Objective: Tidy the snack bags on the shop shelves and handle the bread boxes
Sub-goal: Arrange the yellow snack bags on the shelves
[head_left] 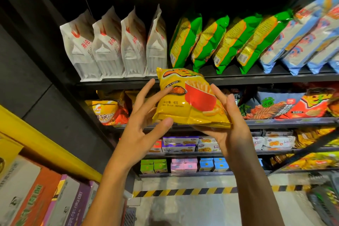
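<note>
I hold a yellow snack bag [185, 104] with a red bowl printed on it, up in front of the shelves. My right hand [231, 130] grips it from below and from the right, palm under the bottom edge and thumb on the front. My left hand [143, 123] is spread with straight fingers; its thumb tip touches the bag's lower left corner and one fingertip touches the left side. Behind the bag, the second shelf [275, 122] carries yellow and orange snack bags [108, 110] on the left and red and grey ones [286, 104] on the right.
The top shelf [238, 77] holds white pouches [110, 46], green bags [216, 42] and blue bags [308, 35], all leaning. Lower shelves carry biscuit packs [180, 144] and small pastel boxes [184, 166]. Cartons [36, 194] stand under a yellow rail [45, 145] at left. The floor has hazard tape [183, 191].
</note>
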`<state>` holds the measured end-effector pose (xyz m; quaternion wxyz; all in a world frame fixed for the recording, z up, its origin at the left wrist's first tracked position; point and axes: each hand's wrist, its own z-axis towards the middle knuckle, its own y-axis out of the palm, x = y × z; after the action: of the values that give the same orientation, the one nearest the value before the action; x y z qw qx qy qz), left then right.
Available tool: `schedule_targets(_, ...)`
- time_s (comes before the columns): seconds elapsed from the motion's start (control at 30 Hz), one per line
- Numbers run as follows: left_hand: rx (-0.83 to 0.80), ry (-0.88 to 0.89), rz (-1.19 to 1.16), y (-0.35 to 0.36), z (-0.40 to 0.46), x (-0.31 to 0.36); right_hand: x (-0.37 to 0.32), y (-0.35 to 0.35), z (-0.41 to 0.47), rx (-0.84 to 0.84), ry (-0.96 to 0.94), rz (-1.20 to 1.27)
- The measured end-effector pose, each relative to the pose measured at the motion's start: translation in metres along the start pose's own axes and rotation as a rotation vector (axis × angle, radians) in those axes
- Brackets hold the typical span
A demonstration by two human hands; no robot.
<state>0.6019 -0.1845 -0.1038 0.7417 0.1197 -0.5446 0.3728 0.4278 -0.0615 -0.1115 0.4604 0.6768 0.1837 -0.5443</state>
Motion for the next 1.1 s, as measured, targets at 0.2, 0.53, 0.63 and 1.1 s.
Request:
schedule_targets(0.2, 0.118, -0.015, -0.029, 0.001, 0.005, -0.002, -0.009, 0.002, -0.006, -0.098, -0.022, -0.047)
schedule_targets(0.53, 0.144, -0.038, -0.082, 0.002, 0.008, 0.006, -0.014, -0.004, -0.005, -0.175, -0.090, -0.131)
schedule_targets(0.63, 0.145, -0.060, -0.139, 0.001, 0.012, 0.006, -0.018, -0.005, -0.006, -0.237, -0.180, -0.182)
schedule_targets(1.1, 0.124, -0.038, -0.141, -0.041, 0.114, 0.080, -0.121, 0.022, 0.089, -0.500, -0.491, -0.497)
